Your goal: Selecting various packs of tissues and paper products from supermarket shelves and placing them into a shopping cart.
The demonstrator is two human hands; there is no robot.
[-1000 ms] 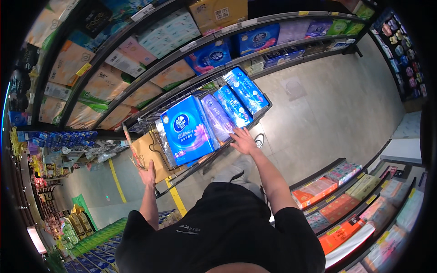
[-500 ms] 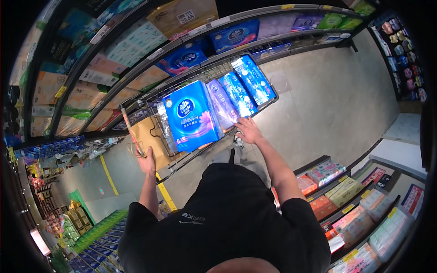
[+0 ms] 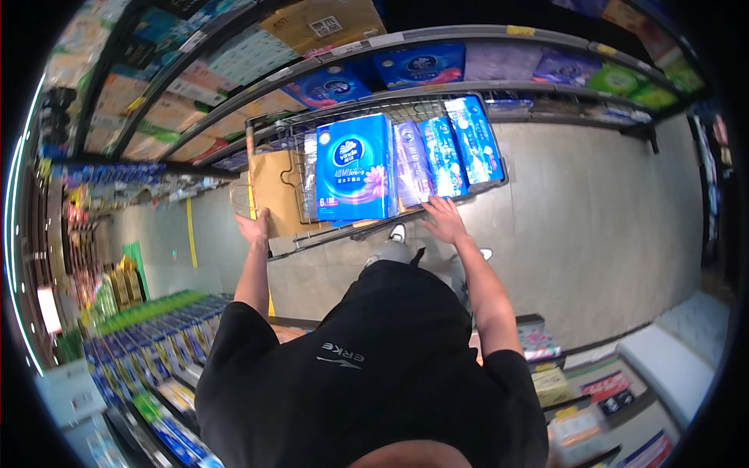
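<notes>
Glossy, boxy blue pack (image 3: 353, 168) and shiny, slim purple pack (image 3: 410, 160) ride in the wire-mesh cart (image 3: 491, 187) beside the shelf (image 3: 425, 35) — now swung squarer across view! Left hand (image 3: 253, 225) at the handle (image 3: 250, 148), grip unclear; right hand (image 3: 447, 220) splayed loosely at the cart's near side.

A shop aisle (image 3: 585, 234)
Wrapped packs (image 3: 422, 64) and price tags (image 3: 521, 31) line the far shelves (image 3: 445, 33); a wire shopping cart (image 3: 495, 185) stands alongside.

L grip (image 3: 253, 226), R grip (image 3: 447, 222) fwd
</notes>
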